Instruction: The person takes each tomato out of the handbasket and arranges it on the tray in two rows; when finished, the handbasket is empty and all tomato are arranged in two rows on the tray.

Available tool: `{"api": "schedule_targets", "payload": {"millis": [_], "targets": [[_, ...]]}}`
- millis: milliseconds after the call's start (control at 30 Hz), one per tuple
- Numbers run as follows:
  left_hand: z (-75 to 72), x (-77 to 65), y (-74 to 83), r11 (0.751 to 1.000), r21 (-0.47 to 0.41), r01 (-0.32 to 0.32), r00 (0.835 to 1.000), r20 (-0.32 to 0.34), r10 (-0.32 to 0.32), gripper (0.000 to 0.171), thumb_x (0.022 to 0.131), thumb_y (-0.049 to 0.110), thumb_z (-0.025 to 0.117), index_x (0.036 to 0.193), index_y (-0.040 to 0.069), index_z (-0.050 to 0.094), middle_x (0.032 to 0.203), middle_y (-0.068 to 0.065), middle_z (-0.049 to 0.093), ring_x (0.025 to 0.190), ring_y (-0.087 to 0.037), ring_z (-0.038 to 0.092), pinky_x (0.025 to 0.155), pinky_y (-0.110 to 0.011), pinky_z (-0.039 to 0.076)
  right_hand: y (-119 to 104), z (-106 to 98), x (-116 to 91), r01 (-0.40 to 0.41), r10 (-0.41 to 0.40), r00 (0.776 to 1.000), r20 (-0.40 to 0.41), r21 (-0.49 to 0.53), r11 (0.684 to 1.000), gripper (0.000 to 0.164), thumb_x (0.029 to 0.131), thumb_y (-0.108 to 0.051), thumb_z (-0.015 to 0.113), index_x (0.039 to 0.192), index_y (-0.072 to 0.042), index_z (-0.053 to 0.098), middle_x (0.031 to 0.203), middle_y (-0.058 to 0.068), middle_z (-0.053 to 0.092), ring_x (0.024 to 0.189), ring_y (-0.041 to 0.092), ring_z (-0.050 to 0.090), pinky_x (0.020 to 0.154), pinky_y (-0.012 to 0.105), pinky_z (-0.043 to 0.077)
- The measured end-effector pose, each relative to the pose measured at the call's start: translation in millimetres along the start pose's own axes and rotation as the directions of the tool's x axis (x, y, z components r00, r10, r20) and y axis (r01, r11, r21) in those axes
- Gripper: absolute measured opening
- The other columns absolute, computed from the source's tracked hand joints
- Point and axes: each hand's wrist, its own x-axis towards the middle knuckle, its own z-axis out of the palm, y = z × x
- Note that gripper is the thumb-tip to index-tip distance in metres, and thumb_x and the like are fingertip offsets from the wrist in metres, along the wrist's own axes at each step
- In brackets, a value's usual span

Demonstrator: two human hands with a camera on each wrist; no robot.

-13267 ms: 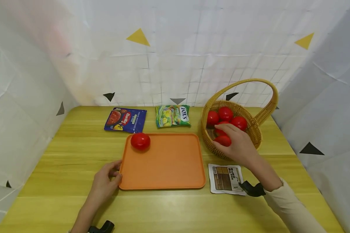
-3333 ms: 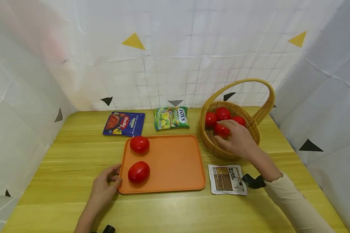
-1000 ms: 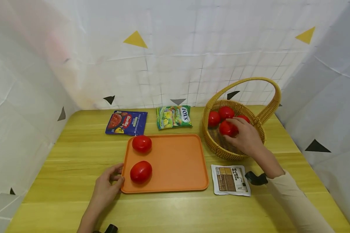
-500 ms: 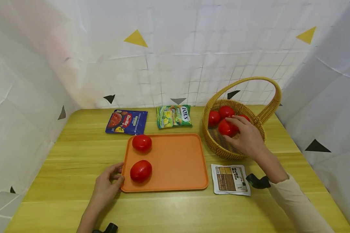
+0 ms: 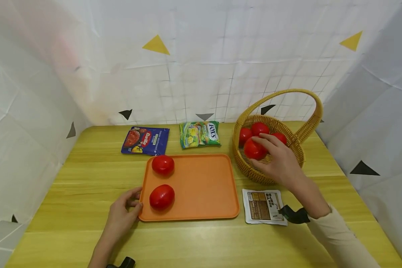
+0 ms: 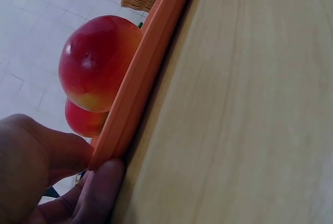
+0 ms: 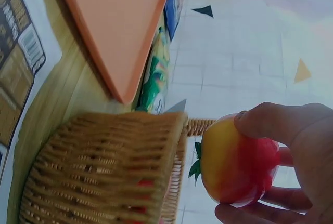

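Note:
My right hand (image 5: 283,163) grips a red tomato (image 5: 254,149), thumb and fingertips spread round its sides. In the right wrist view this tomato (image 7: 237,167) shows a yellow end with green leaves and is up above the rim of the wicker basket (image 7: 104,167). Several more tomatoes (image 5: 259,128) lie inside the basket. With thumb and fingers, my left hand (image 5: 122,210) pinches the left edge of the orange tray (image 5: 201,186). Two tomatoes rest on the tray's left side, one at the back (image 5: 163,165) and one in front (image 5: 162,197).
Behind the tray lie a blue Barilla pouch (image 5: 145,140) and a green Fox's candy bag (image 5: 199,134). A white-and-brown packet (image 5: 264,207) lies right of the tray, below my right forearm. The basket's tall handle (image 5: 311,126) arches over its back right.
Since the oldest frame, a second tomato has come onto the tray's front left. In the last half second, my right hand has moved a little left with its tomato. My left hand stays put.

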Motion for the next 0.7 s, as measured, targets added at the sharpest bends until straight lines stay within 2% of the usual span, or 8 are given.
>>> {"api": "schedule_targets", "payload": {"millis": [400, 700], "targets": [[1.2, -1.9, 1.3, 0.999, -0.041, 0.019, 1.000, 0.011, -0.018, 0.048, 0.089, -0.006, 0.066, 0.136, 0.007, 0.061, 0.116, -0.015, 0.063, 0.094, -0.026, 0.066, 0.055, -0.027, 0.058, -18.4, 5.0, 1.6, 0.084, -0.084, 0.996, -0.007, 0.001, 0.996, 0.068, 0.070, -0.013, 0.091, 0.132, -0.009, 0.063, 0.135, 0.019, 0.056, 0.116, 0.040, 0.057, 0.086, 0.061, 0.053], [-0.4, -1.0, -1.3, 0.999, 0.022, -0.041, 0.999, -0.012, 0.041, 0.047, 0.088, -0.005, 0.068, 0.133, 0.006, 0.062, 0.110, -0.012, 0.065, 0.091, -0.023, 0.067, 0.060, -0.026, 0.056, -30.6, 15.2, 3.5, 0.161, -0.161, 0.986, -0.035, 0.022, 0.987, 0.066, 0.070, -0.015, 0.091, 0.130, -0.008, 0.064, 0.134, 0.018, 0.057, 0.116, 0.036, 0.059, 0.087, 0.053, 0.055]]}}
